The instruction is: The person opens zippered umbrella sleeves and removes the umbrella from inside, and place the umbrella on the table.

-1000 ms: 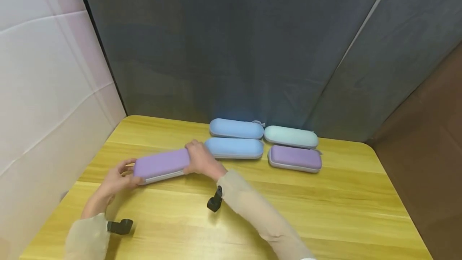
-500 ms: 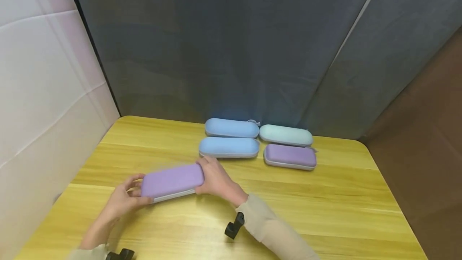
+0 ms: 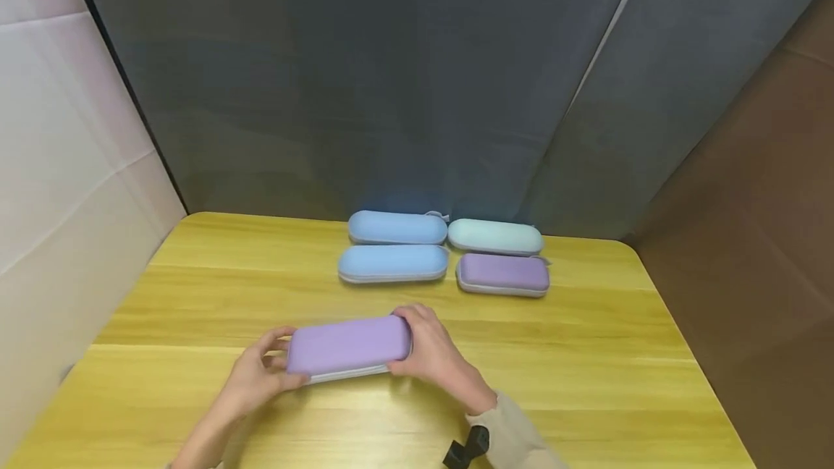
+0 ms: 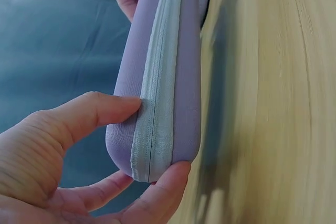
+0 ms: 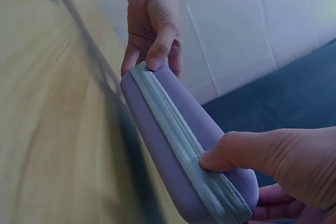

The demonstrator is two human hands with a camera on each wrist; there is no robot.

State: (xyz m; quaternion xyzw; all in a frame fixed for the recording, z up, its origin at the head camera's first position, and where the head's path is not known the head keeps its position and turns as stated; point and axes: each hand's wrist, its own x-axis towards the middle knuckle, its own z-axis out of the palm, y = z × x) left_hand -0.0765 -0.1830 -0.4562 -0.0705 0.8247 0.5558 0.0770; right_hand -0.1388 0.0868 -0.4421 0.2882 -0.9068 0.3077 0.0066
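Observation:
Both hands hold a light purple zippered case (image 3: 348, 345) by its two ends, above the front middle of the table. My left hand (image 3: 255, 375) grips the left end, thumb against the pale zipper band (image 4: 157, 93) and fingers around the end. At the other end my right hand (image 3: 435, 353) grips with its thumb on the near side; in the right wrist view that thumb (image 5: 241, 151) presses the zipper band. A shadow below shows the case raised off the wood. The zipper looks closed along the visible side.
Toward the back of the wooden table (image 3: 163, 295) lie two blue cases, one behind the other (image 3: 394, 263). Right of them sit a mint case (image 3: 495, 237) and a darker purple case (image 3: 503, 273). A dark curtain (image 3: 326, 93) hangs behind.
The held purple case has moved right and toward the front edge, both hands still gripping its ends. The head view has shifted slightly; the other cases keep their arrangement.

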